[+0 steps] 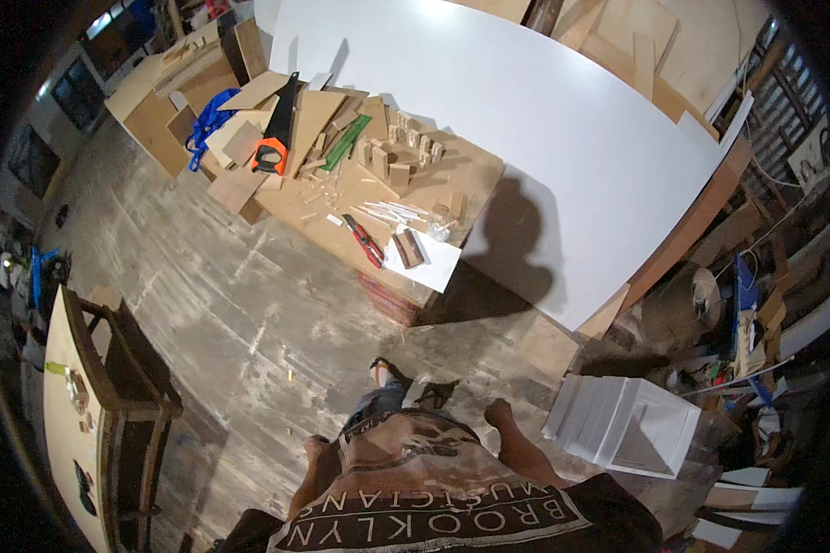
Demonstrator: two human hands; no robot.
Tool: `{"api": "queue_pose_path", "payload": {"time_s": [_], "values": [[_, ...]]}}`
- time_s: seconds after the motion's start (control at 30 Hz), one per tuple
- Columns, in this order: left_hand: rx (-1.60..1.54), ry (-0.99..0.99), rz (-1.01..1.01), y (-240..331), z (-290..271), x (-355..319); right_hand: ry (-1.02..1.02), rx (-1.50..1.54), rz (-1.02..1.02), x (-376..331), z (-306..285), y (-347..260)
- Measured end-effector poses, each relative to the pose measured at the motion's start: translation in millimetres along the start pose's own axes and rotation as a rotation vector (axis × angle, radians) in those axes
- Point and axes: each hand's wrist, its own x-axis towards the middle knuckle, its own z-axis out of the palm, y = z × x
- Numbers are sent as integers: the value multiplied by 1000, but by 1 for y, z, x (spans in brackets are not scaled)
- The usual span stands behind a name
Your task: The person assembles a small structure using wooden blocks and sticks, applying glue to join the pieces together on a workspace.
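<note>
My left hand point(316, 445) hangs low beside my body, its fingers hidden from above. On the other side, my right hand point(498, 412) hangs down too, and its fingers do not show clearly. Neither hand touches the workbench point(297, 207) ahead of me. Nearest on its front corner lies a white sheet point(440, 268) with a small brown wooden block point(409, 249) on it. A red and black utility knife point(363, 241) lies just left of that sheet. Thin white strips point(392, 213) are scattered behind it. Small wooden pieces point(406, 129) stand grouped farther back.
A handsaw point(270, 154) with an orange handle rests among board offcuts, near blue straps point(210, 127). A large white panel point(609, 157) spans the far right. A white box-shaped cabinet point(632, 424) stands on the floor at right, a wooden table point(65, 452) at left.
</note>
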Motion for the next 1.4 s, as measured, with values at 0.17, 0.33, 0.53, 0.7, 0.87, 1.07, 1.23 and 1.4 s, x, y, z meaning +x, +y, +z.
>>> {"api": "queue_pose_path", "payload": {"time_s": [0.17,0.33,0.53,0.7,0.87,1.07,1.23,1.4], "values": [[165,166,209,-23,-31,14,-127,-17,74,-19,-3,-35],[53,-12,-110,-1,-59,40,11,-211,54,-34,-2,-45],[287,-7,220,2,-95,113,-64,95,386,-24,26,-62],[262,50,431,57,-154,172,85,-274,213,16,49,-105],[538,121,592,30,-202,277,659,369,13,59,-24,-236],[231,178,545,109,-210,308,967,270,-281,82,-135,-348],[61,68,353,185,-204,255,675,489,-218,143,-211,-399],[5,151,351,143,-196,228,845,451,-591,229,-266,-455]]}}
